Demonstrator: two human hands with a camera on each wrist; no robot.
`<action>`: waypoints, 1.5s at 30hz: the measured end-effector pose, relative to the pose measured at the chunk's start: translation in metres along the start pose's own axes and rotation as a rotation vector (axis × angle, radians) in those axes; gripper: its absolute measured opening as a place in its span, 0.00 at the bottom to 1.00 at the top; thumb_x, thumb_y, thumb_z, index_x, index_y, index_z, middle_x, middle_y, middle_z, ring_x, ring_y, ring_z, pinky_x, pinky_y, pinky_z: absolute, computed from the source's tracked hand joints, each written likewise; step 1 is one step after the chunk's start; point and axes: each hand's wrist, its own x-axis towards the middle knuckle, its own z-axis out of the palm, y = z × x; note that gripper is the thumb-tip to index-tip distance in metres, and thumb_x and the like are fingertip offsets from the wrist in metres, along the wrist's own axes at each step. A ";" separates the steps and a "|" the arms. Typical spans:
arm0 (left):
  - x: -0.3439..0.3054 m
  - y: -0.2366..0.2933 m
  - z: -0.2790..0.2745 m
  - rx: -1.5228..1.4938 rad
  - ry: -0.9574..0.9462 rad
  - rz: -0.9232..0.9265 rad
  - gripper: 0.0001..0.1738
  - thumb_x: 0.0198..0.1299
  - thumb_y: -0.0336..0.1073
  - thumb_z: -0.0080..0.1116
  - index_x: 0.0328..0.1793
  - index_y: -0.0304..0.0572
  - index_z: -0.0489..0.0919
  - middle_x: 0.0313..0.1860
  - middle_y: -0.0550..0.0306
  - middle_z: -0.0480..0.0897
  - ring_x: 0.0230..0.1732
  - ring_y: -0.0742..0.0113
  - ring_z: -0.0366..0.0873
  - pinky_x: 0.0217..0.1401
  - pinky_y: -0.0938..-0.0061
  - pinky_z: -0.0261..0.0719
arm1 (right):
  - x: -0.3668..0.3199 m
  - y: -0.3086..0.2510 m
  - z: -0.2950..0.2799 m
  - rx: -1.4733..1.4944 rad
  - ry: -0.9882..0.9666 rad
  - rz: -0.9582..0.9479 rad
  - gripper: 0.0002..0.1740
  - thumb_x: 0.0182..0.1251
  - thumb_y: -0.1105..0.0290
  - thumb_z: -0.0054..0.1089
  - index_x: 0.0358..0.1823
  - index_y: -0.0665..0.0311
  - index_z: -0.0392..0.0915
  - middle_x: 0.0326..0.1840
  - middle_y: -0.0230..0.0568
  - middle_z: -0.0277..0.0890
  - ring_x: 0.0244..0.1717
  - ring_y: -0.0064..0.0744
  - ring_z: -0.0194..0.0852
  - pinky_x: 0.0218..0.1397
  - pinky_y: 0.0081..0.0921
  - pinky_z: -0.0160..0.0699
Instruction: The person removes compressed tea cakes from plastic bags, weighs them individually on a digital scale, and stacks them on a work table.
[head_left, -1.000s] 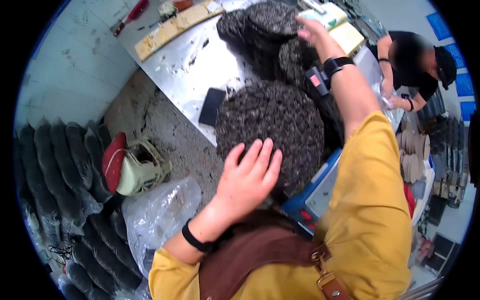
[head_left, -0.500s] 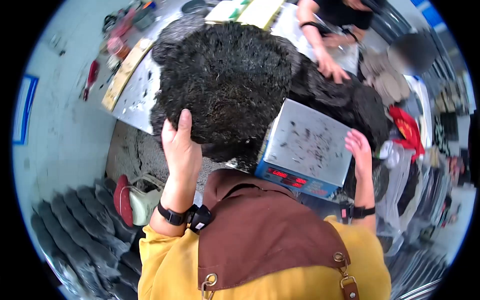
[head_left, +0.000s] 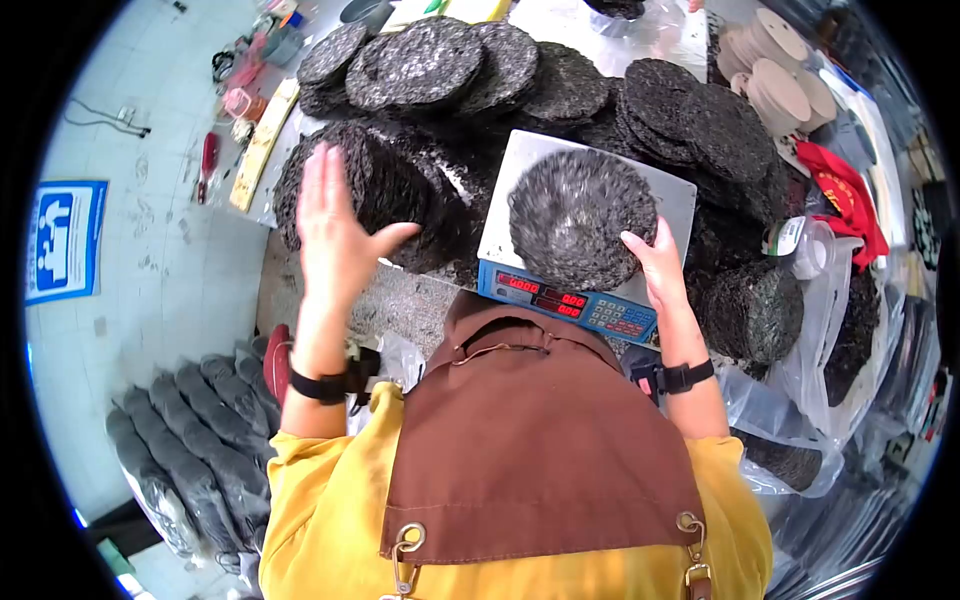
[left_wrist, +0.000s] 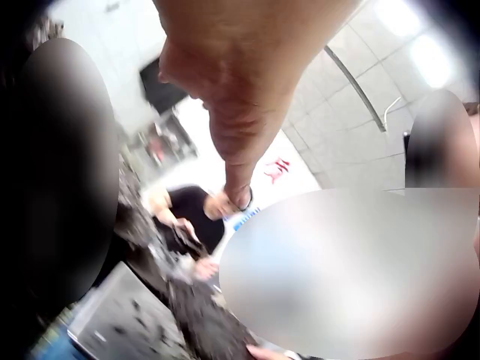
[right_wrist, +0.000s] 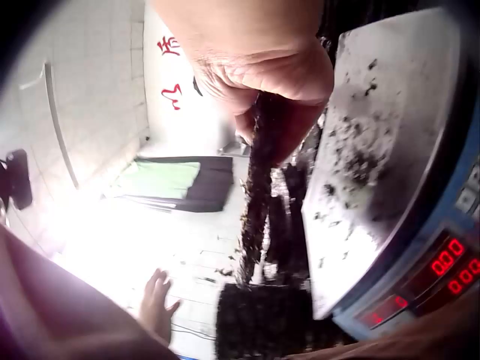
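Note:
My right hand grips the edge of a round, dark cake of what looks like dried seaweed, thumb on its upper face. In the head view the cake overlaps the steel pan of a blue digital scale. The right wrist view shows the cake edge-on, pinched by the right hand beside the scale pan. My left hand has straight fingers and its thumb spread out, holding nothing. It overlaps a thick stack of the same cakes left of the scale.
More seaweed cakes run in a row behind the scale, with others piled at its right. Far right are pale brown discs, a red cloth and clear plastic bags. Packed dark bags stand at lower left.
My right hand has come from the back of the table to the scale and now holds a cake. The left hand has left the cakes it touched and lifted with fingers straight.

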 end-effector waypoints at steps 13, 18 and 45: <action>-0.028 -0.097 0.012 0.019 -0.280 -0.071 0.31 0.49 0.35 0.63 0.62 0.41 0.69 0.60 0.51 0.73 0.61 0.53 0.68 0.64 0.66 0.65 | -0.064 0.038 -0.233 -1.765 0.347 0.071 0.56 0.42 0.50 0.71 0.70 0.62 0.48 0.72 0.54 0.47 0.73 0.50 0.44 0.70 0.47 0.50; -0.017 -0.078 0.010 0.127 -0.280 -0.006 0.29 0.49 0.31 0.59 0.61 0.43 0.70 0.56 0.51 0.74 0.58 0.52 0.69 0.60 0.65 0.68 | -0.060 0.022 -0.259 -1.664 0.287 -0.120 0.43 0.47 0.55 0.69 0.64 0.62 0.61 0.64 0.50 0.62 0.62 0.50 0.60 0.62 0.40 0.64; -0.027 0.035 0.097 -1.295 -0.001 -0.596 0.19 0.65 0.29 0.45 0.61 0.34 0.67 0.60 0.50 0.71 0.62 0.62 0.68 0.63 0.69 0.67 | -0.093 -0.063 -0.259 -1.590 0.752 -0.317 0.20 0.61 0.74 0.45 0.56 0.60 0.72 0.54 0.50 0.73 0.55 0.48 0.70 0.56 0.36 0.68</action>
